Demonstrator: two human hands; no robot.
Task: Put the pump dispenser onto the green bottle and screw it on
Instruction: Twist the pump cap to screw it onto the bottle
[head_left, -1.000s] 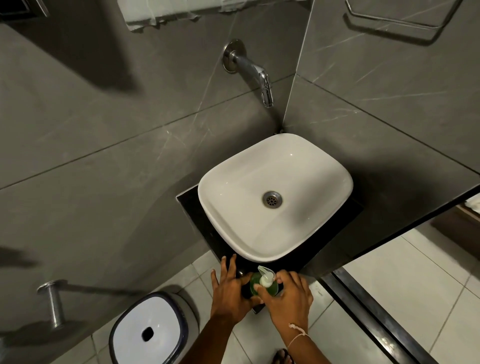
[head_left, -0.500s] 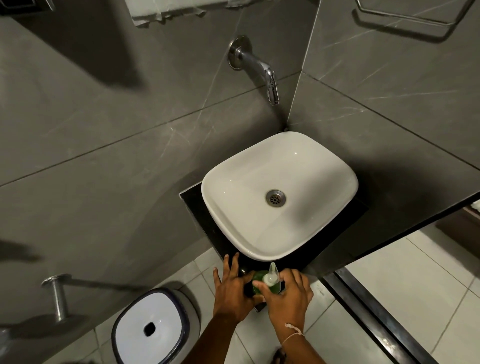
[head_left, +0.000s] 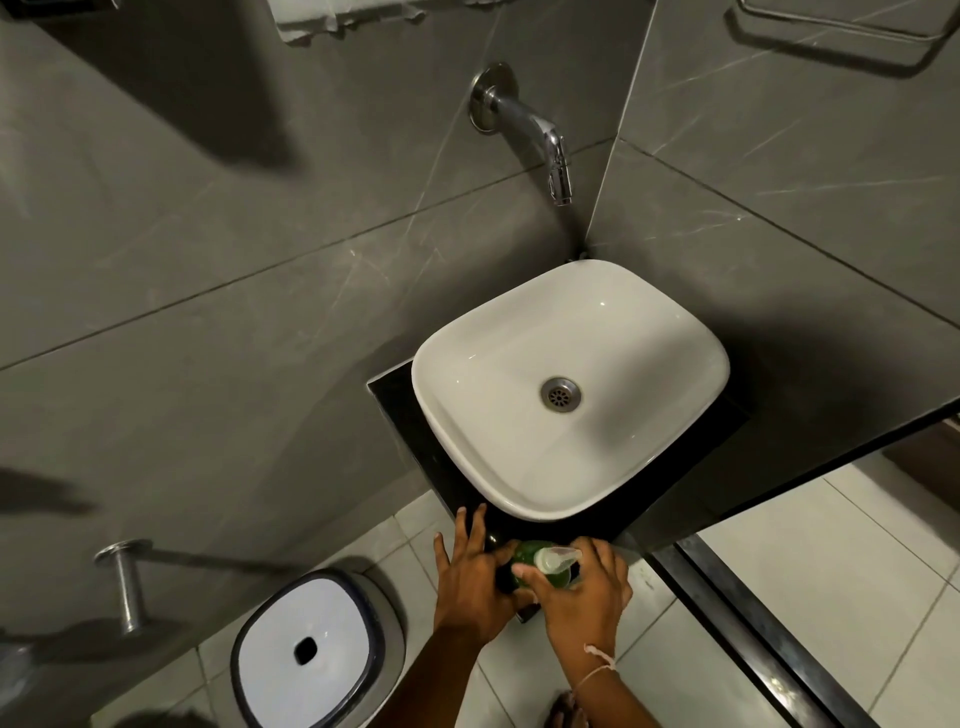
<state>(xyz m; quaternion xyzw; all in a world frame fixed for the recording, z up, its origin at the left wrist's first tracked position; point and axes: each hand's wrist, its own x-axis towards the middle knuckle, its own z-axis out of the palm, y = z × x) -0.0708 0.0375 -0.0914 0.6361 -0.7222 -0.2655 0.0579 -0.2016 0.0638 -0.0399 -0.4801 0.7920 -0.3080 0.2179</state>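
Note:
The green bottle (head_left: 527, 555) stands upright on the front corner of the black counter (head_left: 402, 415), just below the basin. A pale translucent pump dispenser (head_left: 555, 557) sits on top of the bottle, its nozzle pointing right. My left hand (head_left: 470, 582) wraps the bottle's left side, fingers spread toward the counter. My right hand (head_left: 582, 592) grips the pump from the right, thumb and fingers around its collar. Most of the bottle's body is hidden by both hands.
A white square basin (head_left: 571, 384) with a metal drain fills the counter, under a chrome wall tap (head_left: 540, 135). A white lidded bin (head_left: 306, 649) stands on the tiled floor at lower left. A metal rod (head_left: 127, 582) juts from the grey wall.
The pump's nozzle has turned from pointing away from me to pointing right, under my right hand. Both hands stay on the bottle and pump.

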